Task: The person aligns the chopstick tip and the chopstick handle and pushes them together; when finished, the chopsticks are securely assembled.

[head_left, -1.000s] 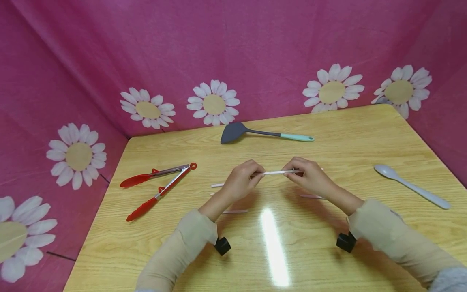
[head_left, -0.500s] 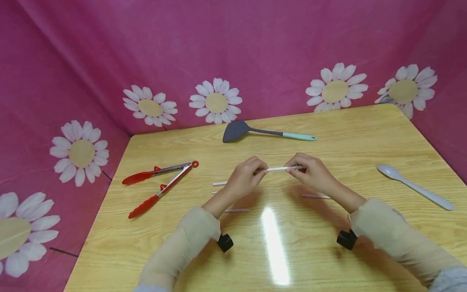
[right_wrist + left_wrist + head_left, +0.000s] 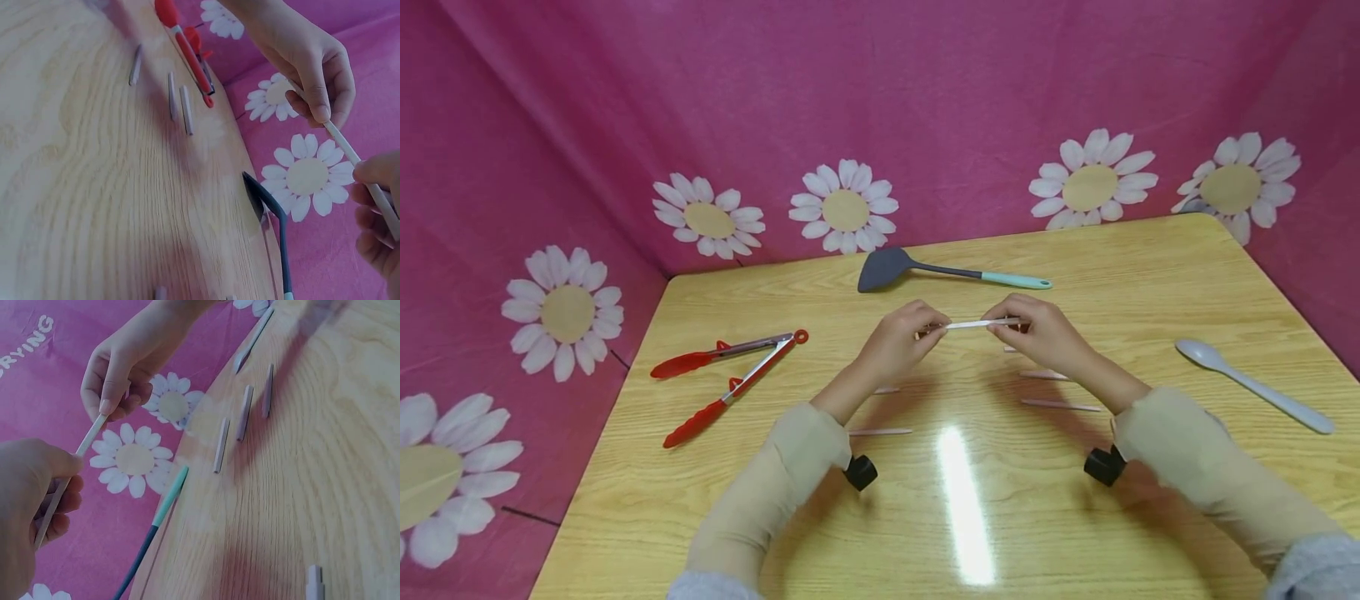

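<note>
A thin, pale, straight-edged stick (image 3: 968, 324) is held level above the table between both hands. My left hand (image 3: 898, 346) pinches its left end between thumb and fingers. The right end sits in the pinch of my right hand (image 3: 1041, 337), and a bare length shows between them. Below the hands, similar short sticks lie in two groups: one stick (image 3: 880, 432) is near the left forearm, and another (image 3: 1060, 405) is by the right forearm. In the right wrist view, several sticks (image 3: 186, 110) lie roughly parallel on the wood.
Red-tipped tongs (image 3: 730, 387) lie spread on the left of the wooden table (image 3: 760, 533). A dark spatula (image 3: 883, 270) with a mint handle lies at the back. On the right rests a pale grey spoon (image 3: 1255, 385). A pink flowered cloth (image 3: 955, 108) hangs behind.
Both hands have moved up in the head view, towards the back of the table, with the stick still between them. More of the sticks under the right arm now show.
</note>
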Demonstrator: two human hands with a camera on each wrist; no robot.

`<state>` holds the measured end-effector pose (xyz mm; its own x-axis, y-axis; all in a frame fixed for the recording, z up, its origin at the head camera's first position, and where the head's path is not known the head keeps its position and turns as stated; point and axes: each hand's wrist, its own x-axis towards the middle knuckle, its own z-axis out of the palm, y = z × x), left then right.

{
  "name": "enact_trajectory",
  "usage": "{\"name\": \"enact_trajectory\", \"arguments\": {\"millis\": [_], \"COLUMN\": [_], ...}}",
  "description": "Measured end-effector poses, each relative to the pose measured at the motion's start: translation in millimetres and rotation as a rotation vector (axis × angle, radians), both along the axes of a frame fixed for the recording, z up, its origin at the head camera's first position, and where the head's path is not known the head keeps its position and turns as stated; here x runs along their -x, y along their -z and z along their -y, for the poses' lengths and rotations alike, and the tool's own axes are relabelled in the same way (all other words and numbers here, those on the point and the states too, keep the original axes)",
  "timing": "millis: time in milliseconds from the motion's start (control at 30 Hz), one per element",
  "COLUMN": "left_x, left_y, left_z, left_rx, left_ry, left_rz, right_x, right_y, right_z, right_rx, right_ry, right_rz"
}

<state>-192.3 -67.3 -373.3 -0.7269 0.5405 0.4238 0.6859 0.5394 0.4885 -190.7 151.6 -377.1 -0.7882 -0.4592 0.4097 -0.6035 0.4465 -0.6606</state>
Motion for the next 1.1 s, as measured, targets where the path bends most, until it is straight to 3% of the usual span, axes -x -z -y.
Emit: {"name": "enact_trajectory", "arguments": {"millis": [200,433,667,900,1100], "left_x": [8.5,23.6,30.0,36.4,42.6], "left_y": [3.6,19.8,28.1,33.7,43.0], "left_z": [2.0,15.2,24.8,27.3,24.9], "left_rx": [0.04,0.024,0.057,0.168,0.308], "left_ry": [-0.055,-0.082,-0.135,-0.208,-0.218], "left_rz": [0.041,0.099,0.111,0.136,0.154], "right_x": [11.7,26.0,36.2,45.7,52.7], "right_y": [4.3,15.1,26.0,36.9,45.7], "right_z": [-3.5,-14.1,-18.6,-17.2,-15.1], "right_rx": [-0.067,-0.081,-0.137,-0.22,-0.327], "right_ry": [0.057,0.089,0.114,0.098,0.097], "right_rz": [-0.029,0.034,0.1,0.103,0.121]}}
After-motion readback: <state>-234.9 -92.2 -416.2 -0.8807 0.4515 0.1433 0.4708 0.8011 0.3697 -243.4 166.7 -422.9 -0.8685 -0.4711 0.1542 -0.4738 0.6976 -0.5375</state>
